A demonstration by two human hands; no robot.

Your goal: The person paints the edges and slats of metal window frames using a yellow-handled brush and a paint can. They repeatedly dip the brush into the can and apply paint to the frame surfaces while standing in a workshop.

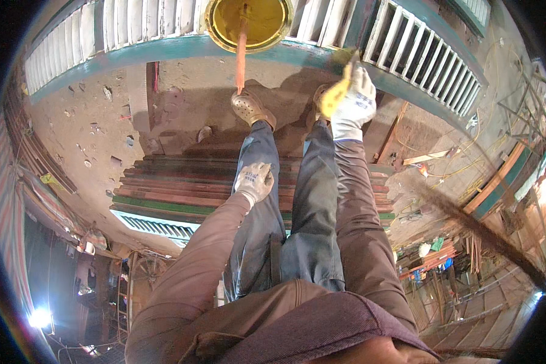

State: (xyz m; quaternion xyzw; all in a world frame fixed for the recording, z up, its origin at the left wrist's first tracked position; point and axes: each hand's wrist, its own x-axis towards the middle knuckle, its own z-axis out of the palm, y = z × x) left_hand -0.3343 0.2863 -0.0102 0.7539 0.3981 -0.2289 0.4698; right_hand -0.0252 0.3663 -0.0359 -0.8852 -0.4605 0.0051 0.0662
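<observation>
My right hand (pixel 353 110), in a white work glove, is closed round a yellow-handled tool (pixel 335 97). The tool's narrow end reaches the green-blue rail of a louvred shutter (pixel 303 54), where a dark smudge shows; I cannot make out what kind of tool it is. My left hand (pixel 256 182), gloved too, rests over my left knee with its fingers curled and nothing visible in them. At the far middle, over the shutter, is a round can (pixel 212 37), yellow-brown inside. A wooden stick (pixel 241 57) leans out of it toward me.
Beneath my legs lies a stack of long boards (pixel 182 182), with a pale blue louvred panel (pixel 155 225) beside it. Bits of debris (pixel 108 93) dot the dirt floor. Planks and a yellow cord (pixel 467 188) lie at the right. A bright lamp (pixel 40 318) shines at lower left.
</observation>
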